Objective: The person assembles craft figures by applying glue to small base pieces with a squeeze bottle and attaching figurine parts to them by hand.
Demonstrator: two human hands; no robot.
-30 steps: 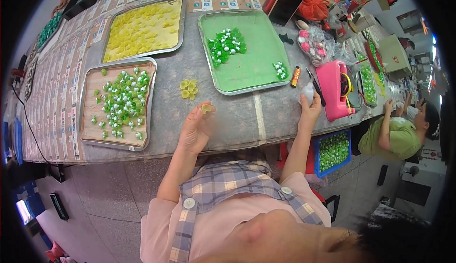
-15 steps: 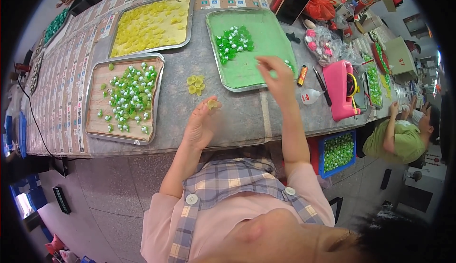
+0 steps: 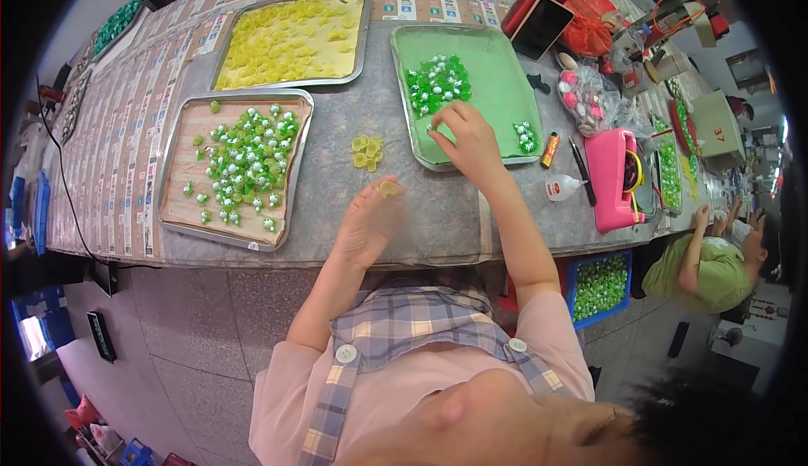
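Observation:
My left hand (image 3: 368, 229) is closed on a small yellow translucent petal-shaped cup (image 3: 388, 188), held up at the fingertips near the table's front edge. Just beyond it lies a little cluster of the same yellow cups (image 3: 367, 153). Over the front of the green-lined tray (image 3: 480, 62), my right hand (image 3: 468, 140) bends its fingers together in a pinch. Whatever is between those fingertips is too small to make out. In that tray sit a heap of green pieces with white balls (image 3: 438, 82) and a smaller group (image 3: 526, 136) at the right edge.
On the left, one tray (image 3: 168, 188) carries green-and-white pieces; another (image 3: 364, 45) behind it holds yellow cups. To the right are a glue bottle (image 3: 566, 187), a black pen (image 3: 582, 172), an orange tube (image 3: 550, 150), a pink tape dispenser (image 3: 613, 180) and a phone (image 3: 541, 29). A co-worker (image 3: 707, 268) sits far right.
My right hand has moved left and lower within the tray, uncovering the smaller group by the right edge. My left hand still holds the yellow cup. The whole view has shifted slightly.

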